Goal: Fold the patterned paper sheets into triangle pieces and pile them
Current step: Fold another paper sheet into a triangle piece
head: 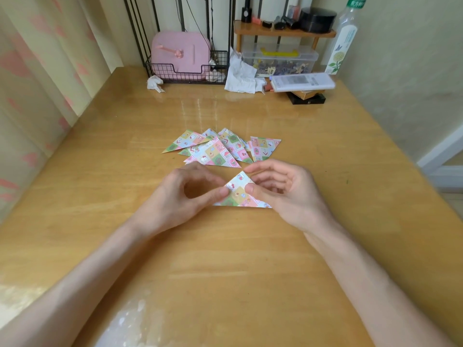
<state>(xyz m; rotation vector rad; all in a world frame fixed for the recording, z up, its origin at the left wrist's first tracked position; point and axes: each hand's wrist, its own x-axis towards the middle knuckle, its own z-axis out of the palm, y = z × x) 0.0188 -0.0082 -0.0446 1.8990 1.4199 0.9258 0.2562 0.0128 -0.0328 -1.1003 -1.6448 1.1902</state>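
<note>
Wood grain shone on the table (225, 259) where our left hand (185, 194) and right hand (283, 191) each pinched a folded triangle (241, 194), just near of the pile of triangles (220, 150). Curtains (37, 96) hung left; a wire basket (185, 71), plastic box (280, 60) and bottle (344, 38) lined the far edge.

Two hands meet in the middle.
The left hand (190, 189) and right hand (285, 191) curl and pinch one paper (239, 195) with their thumbs; both arms are bare.

Folded triangle (240, 194) on table (225, 259), pile (220, 149) just behind.
</note>
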